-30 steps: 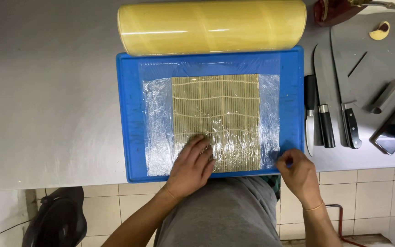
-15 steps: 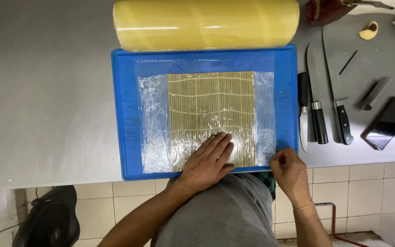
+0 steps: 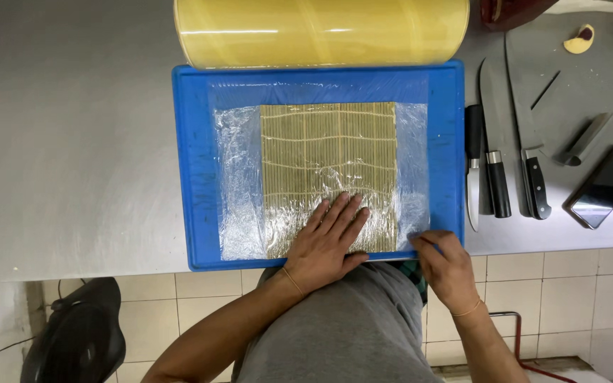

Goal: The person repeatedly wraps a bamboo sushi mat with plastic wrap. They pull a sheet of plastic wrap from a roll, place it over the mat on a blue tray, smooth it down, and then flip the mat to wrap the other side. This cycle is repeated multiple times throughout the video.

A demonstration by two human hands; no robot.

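A slatted bamboo mat [image 3: 328, 170] is covered by crinkled, glossy plastic film [image 3: 239, 184]. Matt blue plastic is seen on the cutting board [image 3: 193, 163]; brushed steel on the counter [image 3: 65, 128].

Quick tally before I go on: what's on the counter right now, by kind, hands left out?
Knives: 3, side by side right of the board, the first, the second, the third
Blue cutting board: 1
Bamboo rolling mat: 1
Sheet of cling film: 1
Large yellow film roll: 1
Phone: 1
Total: 8
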